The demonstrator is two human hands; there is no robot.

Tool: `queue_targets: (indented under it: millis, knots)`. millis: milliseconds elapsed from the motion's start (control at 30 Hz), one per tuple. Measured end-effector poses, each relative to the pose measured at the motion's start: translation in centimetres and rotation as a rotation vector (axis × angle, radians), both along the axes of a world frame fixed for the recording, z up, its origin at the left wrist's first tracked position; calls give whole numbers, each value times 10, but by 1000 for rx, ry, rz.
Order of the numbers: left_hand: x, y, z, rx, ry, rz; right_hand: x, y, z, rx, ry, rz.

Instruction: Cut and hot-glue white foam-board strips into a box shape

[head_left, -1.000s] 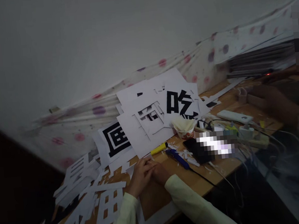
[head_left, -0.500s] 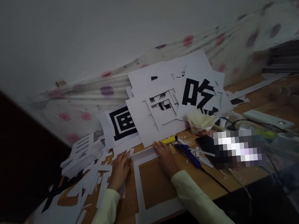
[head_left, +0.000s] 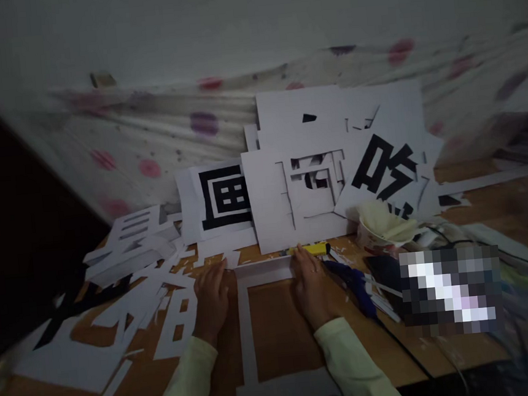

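Observation:
A white card cut into an open, box-like outline lies flat on the table. Along its far edge a narrow white strip stands upright. My right hand grips the strip's right end, fingers behind it and thumb in front. Just left of the strip's left end rests my left hand, fingers stretched forward and holding nothing. Behind the right fingers lies a yellow utility knife. To the right of that hand is a blue glue gun with a black cord. My right forearm hides part of the card.
White boards with cut-outs and sheets with black characters lean against the wall. Paper scraps cover the table's left side. At right stand a paper bowl and a dark phone-like slab, with cables and clutter beyond.
My view has levelled, so the boards and bowl appear farther right. My left fingers show a small gap from the strip's end. The right hand stays at the strip.

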State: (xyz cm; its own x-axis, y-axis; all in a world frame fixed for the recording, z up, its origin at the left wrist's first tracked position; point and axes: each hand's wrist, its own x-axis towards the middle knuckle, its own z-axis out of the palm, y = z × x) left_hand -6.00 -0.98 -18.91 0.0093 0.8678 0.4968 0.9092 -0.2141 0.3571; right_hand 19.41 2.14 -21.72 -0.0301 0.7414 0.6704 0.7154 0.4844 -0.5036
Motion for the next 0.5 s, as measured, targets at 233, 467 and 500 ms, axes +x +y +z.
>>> queue_targets:
  millis: [233, 467, 500]
  knots:
    - [0, -1, -9, 167, 51, -19, 2, -3, -2, -18, 124, -158]
    - [0, 0, -13, 162, 104, -34, 1, -5, 3, -77, 94, -96]
    - [0, 0, -14, 152, 110, -38, 1, -5, 4, -92, 98, -103]
